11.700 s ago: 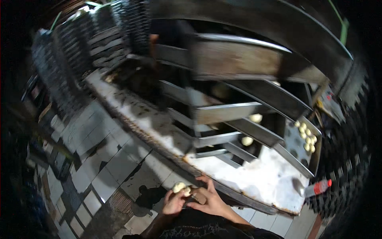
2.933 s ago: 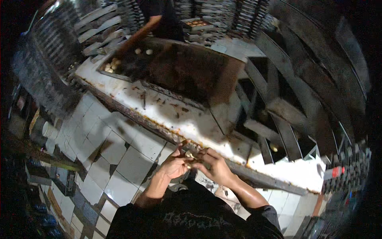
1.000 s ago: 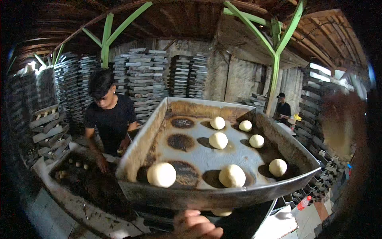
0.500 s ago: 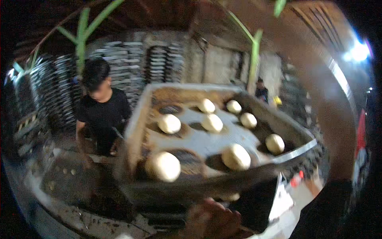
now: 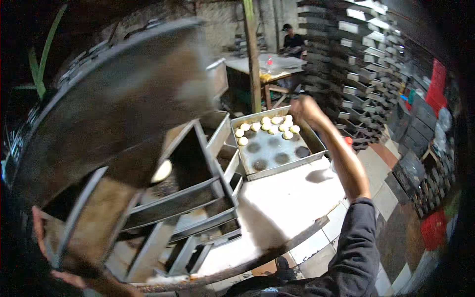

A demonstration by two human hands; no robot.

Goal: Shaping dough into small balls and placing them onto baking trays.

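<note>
A metal baking tray [image 5: 277, 171] sits on the white tabletop with several pale dough balls [image 5: 267, 126] grouped toward its far side. At that tray's far right corner my right hand [image 5: 308, 110] is closed on the rim, its fingertips partly hidden. On the lower left, my left hand [image 5: 59, 274] grips the edge of another baking tray, fingers round its outside and thumb below. A large, motion-blurred tray [image 5: 133, 94] stands tilted up above the stack on the left. One dough ball [image 5: 162, 171] shows inside a tray in that stack.
Stacked trays [image 5: 173, 205] fill the table's left part, crossing at angles. White tabletop [image 5: 277, 208] lies before me, over a tiled floor [image 5: 316, 247]. Tall tray stacks [image 5: 341, 64] rise at the right behind a post [image 5: 252, 59]. Another person [image 5: 293, 42] is by a far table.
My view has swung right and down. The tray of dough balls that filled the middle has left that place; a tray on the tabletop is now in view with my right hand at its corner.
</note>
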